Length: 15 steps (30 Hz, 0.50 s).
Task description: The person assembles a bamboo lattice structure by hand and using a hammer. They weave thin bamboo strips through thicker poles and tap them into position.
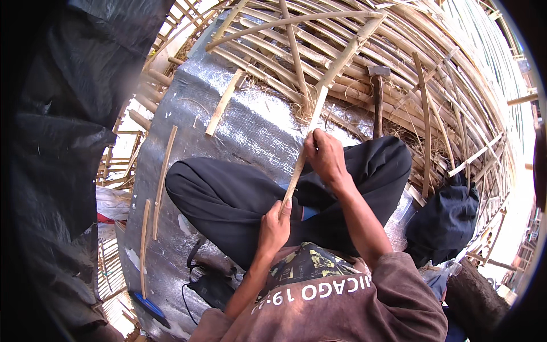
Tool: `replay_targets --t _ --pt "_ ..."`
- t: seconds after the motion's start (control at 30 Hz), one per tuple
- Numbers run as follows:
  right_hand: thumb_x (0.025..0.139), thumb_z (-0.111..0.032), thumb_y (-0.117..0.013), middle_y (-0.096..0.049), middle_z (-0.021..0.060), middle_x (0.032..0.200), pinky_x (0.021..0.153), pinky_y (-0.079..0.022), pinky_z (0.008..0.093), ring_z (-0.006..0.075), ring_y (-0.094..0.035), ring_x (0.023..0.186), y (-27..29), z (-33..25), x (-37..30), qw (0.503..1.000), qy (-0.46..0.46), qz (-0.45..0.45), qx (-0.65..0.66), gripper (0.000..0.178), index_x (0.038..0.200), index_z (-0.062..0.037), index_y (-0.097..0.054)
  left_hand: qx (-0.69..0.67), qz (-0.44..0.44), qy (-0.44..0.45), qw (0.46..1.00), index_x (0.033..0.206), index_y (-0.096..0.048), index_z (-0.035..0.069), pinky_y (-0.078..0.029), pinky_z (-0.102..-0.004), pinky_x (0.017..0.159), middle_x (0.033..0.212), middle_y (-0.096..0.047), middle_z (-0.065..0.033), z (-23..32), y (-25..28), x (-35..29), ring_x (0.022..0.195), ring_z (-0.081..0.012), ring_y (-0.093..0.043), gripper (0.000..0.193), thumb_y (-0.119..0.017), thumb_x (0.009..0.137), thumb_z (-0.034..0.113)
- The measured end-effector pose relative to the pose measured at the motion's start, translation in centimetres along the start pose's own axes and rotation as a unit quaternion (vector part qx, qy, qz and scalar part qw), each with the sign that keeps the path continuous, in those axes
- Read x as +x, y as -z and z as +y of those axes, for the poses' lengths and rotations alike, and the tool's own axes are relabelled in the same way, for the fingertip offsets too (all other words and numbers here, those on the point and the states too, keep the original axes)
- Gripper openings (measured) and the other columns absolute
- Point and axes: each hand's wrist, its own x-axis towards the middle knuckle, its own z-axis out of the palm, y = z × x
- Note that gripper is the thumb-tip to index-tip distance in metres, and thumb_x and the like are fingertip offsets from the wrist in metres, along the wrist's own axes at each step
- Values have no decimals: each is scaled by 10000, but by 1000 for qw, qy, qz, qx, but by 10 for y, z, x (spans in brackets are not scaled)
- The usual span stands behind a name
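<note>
A long pale bamboo strip (298,167) slants across my crossed legs, its far part reaching toward the bamboo pile. My left hand (275,227) is closed round its near end, the thumb lying along it. Farther up, my right hand (326,155) is closed in a fist at the strip; whether anything else is inside that fist is hidden. Beyond my right hand the strip's upper side looks whitish. My black trousers (219,191) lie beneath the strip and both hands.
A large pile of split bamboo (347,71) fills the far side. A hammer-like tool (378,105) leans there. Loose bamboo pieces (165,176) lie on the silvery sheet (188,122) at left. A dark bag (444,222) sits at right, and a black tarp (57,142) hangs at left.
</note>
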Motion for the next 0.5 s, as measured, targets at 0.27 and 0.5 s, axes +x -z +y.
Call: replay_targets --t 0.27,0.5 --pt "837 -88 -606 -588 185 673 583 -464 469 391 -588 620 12 1 3 999 46 6 -23 138 767 -14 -513 -16 -21 4 1000 829 -517 -8 -407 -490 574 674 -538 -261 -3 -3 1 711 -504 -530 466 -455 1008 418" --pt "842 -105 -620 -606 165 682 588 -464 468 369 -593 611 -17 -4 -6 998 20 53 -23 146 767 -27 -521 -6 2 0 1000 818 -510 -14 -410 -484 584 650 -521 -256 -4 -2 5 686 -495 -524 491 -453 1006 435"
